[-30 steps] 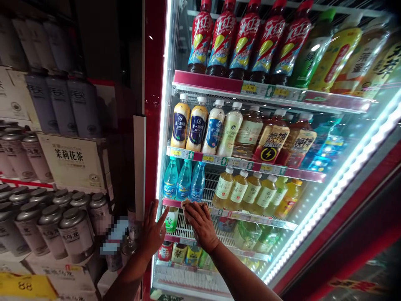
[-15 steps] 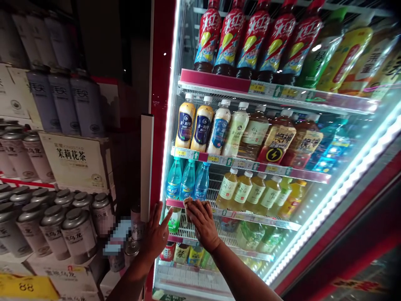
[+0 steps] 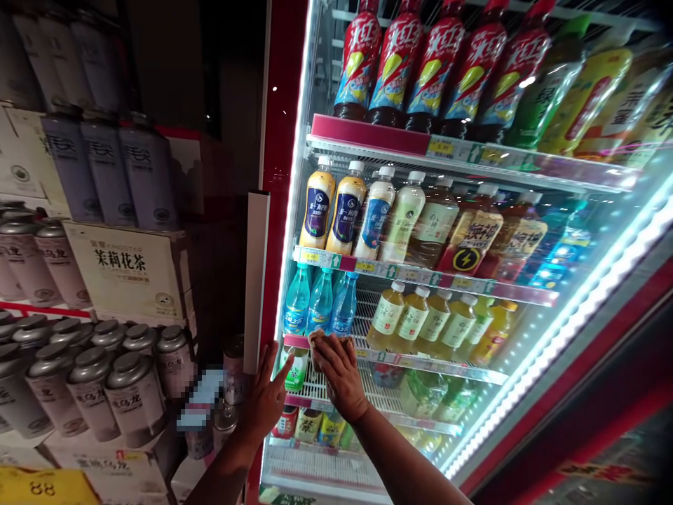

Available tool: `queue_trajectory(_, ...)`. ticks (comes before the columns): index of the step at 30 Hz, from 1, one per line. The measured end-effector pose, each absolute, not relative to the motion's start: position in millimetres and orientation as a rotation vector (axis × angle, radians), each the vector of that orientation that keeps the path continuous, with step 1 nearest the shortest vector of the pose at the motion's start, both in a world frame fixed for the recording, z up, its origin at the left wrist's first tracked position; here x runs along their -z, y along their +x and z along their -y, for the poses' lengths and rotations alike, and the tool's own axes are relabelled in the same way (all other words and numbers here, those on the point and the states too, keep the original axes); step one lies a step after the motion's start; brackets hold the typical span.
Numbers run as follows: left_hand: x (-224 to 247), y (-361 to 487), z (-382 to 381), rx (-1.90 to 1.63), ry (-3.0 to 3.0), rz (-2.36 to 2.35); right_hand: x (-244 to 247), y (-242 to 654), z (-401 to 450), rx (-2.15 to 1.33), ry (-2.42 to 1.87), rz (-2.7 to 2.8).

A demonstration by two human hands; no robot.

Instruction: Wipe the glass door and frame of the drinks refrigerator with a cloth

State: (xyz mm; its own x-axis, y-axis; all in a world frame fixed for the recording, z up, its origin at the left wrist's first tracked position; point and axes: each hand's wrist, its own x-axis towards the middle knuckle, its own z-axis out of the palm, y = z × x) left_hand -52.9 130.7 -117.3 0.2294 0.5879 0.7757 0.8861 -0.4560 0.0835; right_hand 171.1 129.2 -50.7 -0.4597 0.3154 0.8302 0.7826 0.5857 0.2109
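My right hand [image 3: 339, 375] lies with its fingers over a brownish crumpled cloth [image 3: 317, 340], which looks pressed against the glass front of a lit drinks fridge. Most of the cloth is under the fingers. Just above it, blue-green bottles [image 3: 319, 303] stand on a shelf behind the glass. My left hand [image 3: 268, 396] is open, fingers stretched upward, at the fridge's left edge below the long pale door handle [image 3: 257, 280]. It holds nothing that I can see.
Inside the fridge are shelves of drinks, among them red-labelled bottles [image 3: 402, 63] and pale green tea bottles [image 3: 386, 315]. On the left, silver-topped cans [image 3: 134, 400] are stacked around a white carton [image 3: 131, 273]. A yellow price sign [image 3: 47, 485] sits at lower left.
The fridge and its bottles sit slightly further right in the picture. Against them, my right hand and the cloth have shifted a little left. My left hand stays at the fridge's edge.
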Motion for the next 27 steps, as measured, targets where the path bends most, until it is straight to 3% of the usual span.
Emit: queue_trajectory(27,117,-81,-123,0.941,-2.168,1.327,58,141,-136,0.805,-0.943,2.083)
